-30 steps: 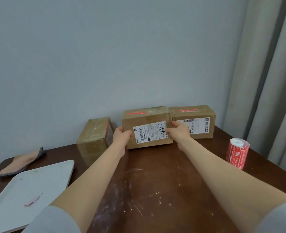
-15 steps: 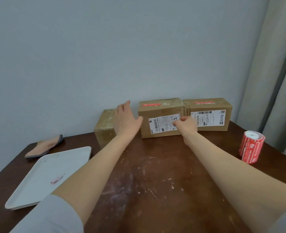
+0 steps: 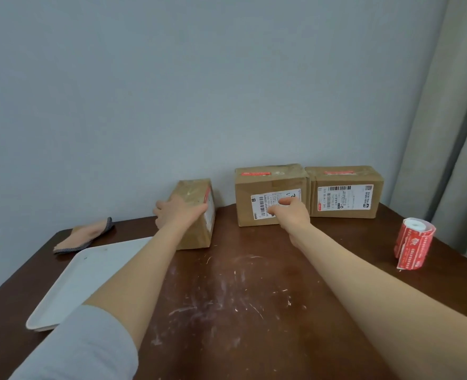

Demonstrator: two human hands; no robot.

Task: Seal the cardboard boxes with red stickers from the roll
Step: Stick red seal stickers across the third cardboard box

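While two boxes at the back wall already carry red strips on their tops, the middle box (image 3: 270, 194) and the right box (image 3: 345, 192), the left box (image 3: 196, 212) appears next in line (whether its top is sealed cannot be told). The left hand (image 3: 176, 212) rests on that box's near top edge, fingers (image 3: 199, 208) spread flat, not clamped. The right hand (image 3: 290, 212) hovers before the middle box's label, loosely curled, empty. The sticker roll (image 3: 413, 242) stands apart at the counter's (image 3: 240, 297) right edge. Judged next: draw the left box forward, then fetch a sticker.
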